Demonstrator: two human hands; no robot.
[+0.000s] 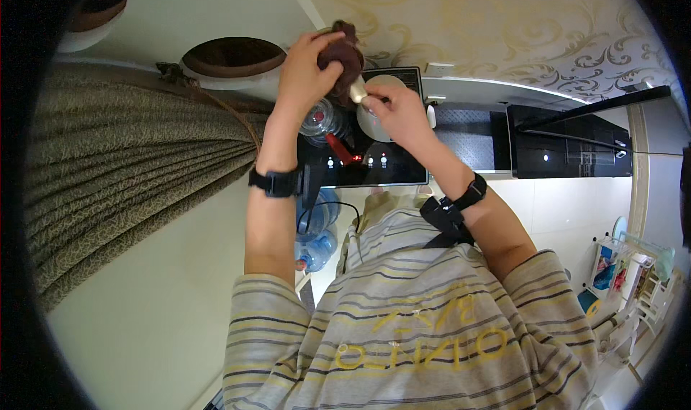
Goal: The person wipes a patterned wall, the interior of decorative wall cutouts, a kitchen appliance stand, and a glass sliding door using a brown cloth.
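My left hand (309,70) grips a dark maroon cloth (345,59), bunched around something I cannot make out. From the cloth's lower end sticks a pale, rounded piece (358,90), perhaps a handle or a spout. My right hand (400,113) pinches the tip of that piece between thumb and fingers. Both hands are raised over a black glass cooktop (410,167) with lit indicators. Beneath my left hand stands a clear glass pot (319,119) with a red handle (339,150). Under my right hand lies a pale round plate (372,126), partly hidden.
A gathered patterned curtain (162,140) hangs at the left, below a round opening (233,56). Blue water jugs (318,242) stand beside my legs. To the right are a metal-like patterned surface (463,134) and a black appliance (567,145). A white rack (621,275) holds packages.
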